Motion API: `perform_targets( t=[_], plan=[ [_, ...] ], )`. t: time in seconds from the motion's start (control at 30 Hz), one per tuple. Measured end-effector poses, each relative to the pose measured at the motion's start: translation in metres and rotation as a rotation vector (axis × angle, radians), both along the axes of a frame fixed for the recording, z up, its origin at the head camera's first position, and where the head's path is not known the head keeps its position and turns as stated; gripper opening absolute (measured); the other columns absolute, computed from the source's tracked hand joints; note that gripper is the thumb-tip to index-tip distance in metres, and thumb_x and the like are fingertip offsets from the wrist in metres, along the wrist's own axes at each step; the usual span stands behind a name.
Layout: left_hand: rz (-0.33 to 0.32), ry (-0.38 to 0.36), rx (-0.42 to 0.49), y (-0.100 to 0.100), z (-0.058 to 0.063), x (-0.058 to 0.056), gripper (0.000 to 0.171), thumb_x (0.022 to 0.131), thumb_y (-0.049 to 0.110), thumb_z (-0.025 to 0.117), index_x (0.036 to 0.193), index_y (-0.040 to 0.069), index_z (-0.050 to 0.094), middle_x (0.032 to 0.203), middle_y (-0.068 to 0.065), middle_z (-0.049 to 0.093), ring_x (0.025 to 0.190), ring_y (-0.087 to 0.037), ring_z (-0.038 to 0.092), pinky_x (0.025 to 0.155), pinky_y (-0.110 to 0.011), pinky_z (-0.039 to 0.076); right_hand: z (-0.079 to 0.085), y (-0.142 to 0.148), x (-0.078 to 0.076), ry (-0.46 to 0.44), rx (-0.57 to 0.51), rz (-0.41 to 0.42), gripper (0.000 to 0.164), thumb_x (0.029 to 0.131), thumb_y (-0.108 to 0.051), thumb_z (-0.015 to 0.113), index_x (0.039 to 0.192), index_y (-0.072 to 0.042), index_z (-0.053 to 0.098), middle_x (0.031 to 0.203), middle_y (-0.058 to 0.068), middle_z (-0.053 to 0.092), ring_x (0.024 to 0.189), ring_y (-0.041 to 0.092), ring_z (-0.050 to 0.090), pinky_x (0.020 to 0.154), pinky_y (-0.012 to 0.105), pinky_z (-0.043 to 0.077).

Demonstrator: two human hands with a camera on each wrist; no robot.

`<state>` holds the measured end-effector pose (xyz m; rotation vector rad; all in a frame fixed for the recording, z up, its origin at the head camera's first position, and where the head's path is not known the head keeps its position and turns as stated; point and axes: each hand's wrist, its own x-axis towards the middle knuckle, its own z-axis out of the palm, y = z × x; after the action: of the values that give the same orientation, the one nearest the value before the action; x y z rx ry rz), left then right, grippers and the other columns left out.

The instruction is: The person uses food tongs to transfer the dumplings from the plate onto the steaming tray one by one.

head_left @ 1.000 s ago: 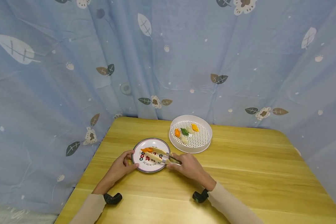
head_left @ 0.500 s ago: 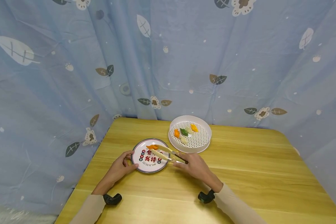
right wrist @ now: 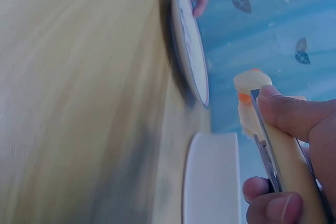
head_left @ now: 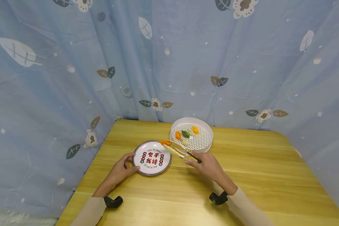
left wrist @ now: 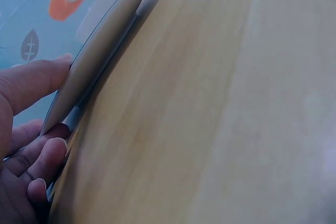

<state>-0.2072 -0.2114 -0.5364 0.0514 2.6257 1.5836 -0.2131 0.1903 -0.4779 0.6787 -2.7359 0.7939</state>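
Observation:
My left hand holds the left rim of a round white plate printed with red characters; in the left wrist view its thumb lies over the rim and curled fingers sit below. My right hand grips tongs with cream-coloured tips and metal arms. Pinched between those tips is an orange dumpling-shaped piece, above the plate's upper right rim. In the right wrist view the tips largely cover the orange piece. The plate's printed face is bare.
Behind and right of the plate stands a white round steamer tray with a perforated base. It holds several small dumpling-shaped pieces: orange, green, yellow and pale ones. A patterned blue curtain hangs behind the wooden table.
The tongs with the orange piece have moved from over the plate's middle rightward and back to its rim, toward the steamer tray. My left hand stays on the plate.

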Motion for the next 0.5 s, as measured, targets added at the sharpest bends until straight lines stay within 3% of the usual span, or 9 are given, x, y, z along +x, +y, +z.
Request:
perform_targets(
  t=[0.07,0.23,0.5],
  plan=[
    [0.000,0.001,0.005,0.000,-0.001,0.000,0.069,0.086,0.033,0.086,0.145,0.017,0.053,0.121,-0.010,0.058,0.077,-0.022,0.048,0.063,-0.028,0.040,0.001,0.008,0.001,-0.002,0.005,-0.009,0.057,0.091,-0.049,0.075,0.132,-0.009,0.070,0.058,-0.015,0.038,0.054,0.000,0.027,0.052,0.024,0.030],
    [0.003,-0.012,0.000,-0.001,-0.002,0.003,0.070,0.086,0.033,0.086,0.145,0.017,0.052,0.120,-0.010,0.057,0.077,-0.022,0.048,0.063,-0.027,0.040,0.002,0.028,0.002,-0.018,0.010,-0.045,0.061,0.092,-0.049,0.074,0.132,-0.004,0.068,0.060,-0.016,0.047,0.052,0.000,0.022,0.050,0.023,0.027],
    [-0.004,-0.001,-0.015,-0.001,-0.002,-0.001,0.071,0.086,0.035,0.085,0.146,0.018,0.052,0.120,-0.009,0.058,0.077,-0.022,0.048,0.063,-0.028,0.040,0.010,0.056,0.001,-0.044,0.021,-0.102,0.062,0.094,-0.049,0.072,0.134,-0.003,0.066,0.051,-0.014,0.029,0.048,0.003,0.021,0.048,0.025,0.026]
  ],
)
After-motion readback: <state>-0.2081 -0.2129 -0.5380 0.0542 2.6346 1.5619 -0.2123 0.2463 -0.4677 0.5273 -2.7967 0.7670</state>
